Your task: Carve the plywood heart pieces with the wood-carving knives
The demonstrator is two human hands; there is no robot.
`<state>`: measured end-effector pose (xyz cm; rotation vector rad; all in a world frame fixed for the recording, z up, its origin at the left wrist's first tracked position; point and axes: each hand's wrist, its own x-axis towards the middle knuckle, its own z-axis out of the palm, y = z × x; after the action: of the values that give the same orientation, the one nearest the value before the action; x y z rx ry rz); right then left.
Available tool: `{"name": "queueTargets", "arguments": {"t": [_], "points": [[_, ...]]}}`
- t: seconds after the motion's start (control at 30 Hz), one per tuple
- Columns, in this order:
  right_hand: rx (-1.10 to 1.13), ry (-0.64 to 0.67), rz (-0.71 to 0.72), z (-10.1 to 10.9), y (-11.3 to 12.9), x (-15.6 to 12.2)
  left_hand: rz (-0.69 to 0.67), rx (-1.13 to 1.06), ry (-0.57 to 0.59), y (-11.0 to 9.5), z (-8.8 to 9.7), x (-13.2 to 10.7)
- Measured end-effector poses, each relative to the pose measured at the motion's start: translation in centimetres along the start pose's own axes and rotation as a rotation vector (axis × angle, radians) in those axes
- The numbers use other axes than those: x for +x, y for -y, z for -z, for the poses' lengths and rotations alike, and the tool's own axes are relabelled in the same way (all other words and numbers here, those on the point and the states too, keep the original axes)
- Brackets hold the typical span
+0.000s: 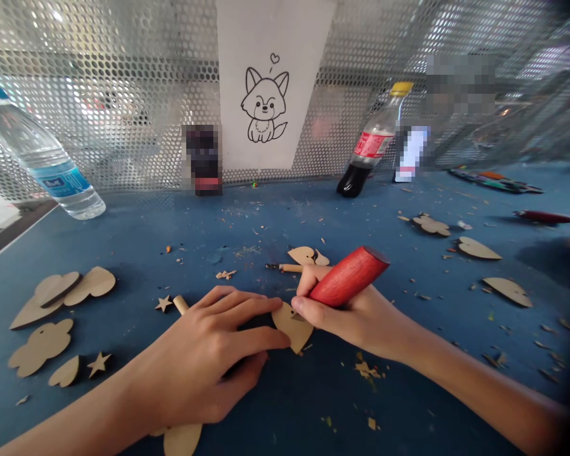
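A small wooden heart [295, 332] lies on the blue table, its point toward me. Two fingertips of my left hand [218, 348] press on its left side and hold it down, the fingers bent and somewhat apart. My right hand [346, 310] is closed around a thick red wooden handle [349, 278] of a carving tool, tilted up to the right. Only a bit of the tool's metal tip shows, touching or just over the heart; my fingers hide the rest. Behind it lie another wooden heart [302, 254] and a thin stick with a dark tip [289, 268].
Wooden cutouts [42, 348] and a star [163, 304] lie left, more cutouts [477, 248] right. A water bottle [66, 183], cola bottle [373, 145] and fox drawing [266, 101] are at the mesh back. Shavings [368, 368] dot the table. Another red-handled tool [546, 217] lies far right.
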<state>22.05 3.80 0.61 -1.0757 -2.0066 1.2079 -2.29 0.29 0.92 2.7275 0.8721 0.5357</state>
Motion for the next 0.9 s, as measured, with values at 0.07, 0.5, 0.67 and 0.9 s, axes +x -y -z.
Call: {"name": "queueTargets", "arguments": {"t": [0.07,0.5,0.67,0.9], "points": [[0.009,0.004,0.005,0.0,0.1,0.0,0.0,0.0,-0.007,0.0,0.0,0.1],[0.039,-0.031,0.044,-0.1,-0.2,0.1,0.061,0.056,-0.039,-0.5,-0.3,0.2],[0.035,-0.121,0.114,-0.2,-0.1,0.3,0.297,0.165,-0.144,-1.5,-1.1,1.7],[0.117,-0.241,0.148,0.2,-0.5,0.1,0.198,0.123,-0.008,0.3,-0.4,3.2]]}}
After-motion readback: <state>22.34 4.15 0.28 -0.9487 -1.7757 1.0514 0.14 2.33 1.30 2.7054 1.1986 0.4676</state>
